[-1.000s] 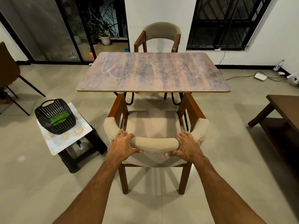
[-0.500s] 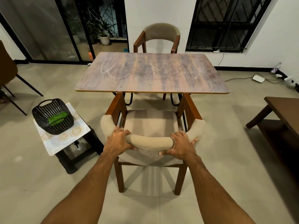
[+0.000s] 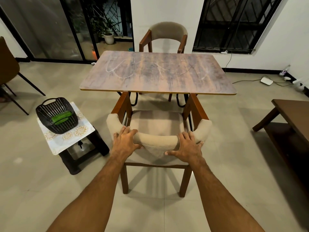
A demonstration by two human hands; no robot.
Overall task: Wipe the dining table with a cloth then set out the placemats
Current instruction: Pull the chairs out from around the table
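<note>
Green cloth (image 3: 60, 118), soft and light by the look of it, lies in the black basket (image 3: 56, 115) at left of frame; best pinched at a fold. Bench (image 3: 157, 72) at upper centre bears smears. Left hand (image 3: 125, 141) and right hand (image 3: 188, 147), arms extended, fingers wrapped over the padded backrest of the near chair (image 3: 156, 141).

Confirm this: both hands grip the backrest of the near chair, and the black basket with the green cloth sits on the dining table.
Not quite. The head view shows the black basket on the small stool left of the chair, not on the dining table. Both hands, left hand and right hand, do grip the backrest.
</note>
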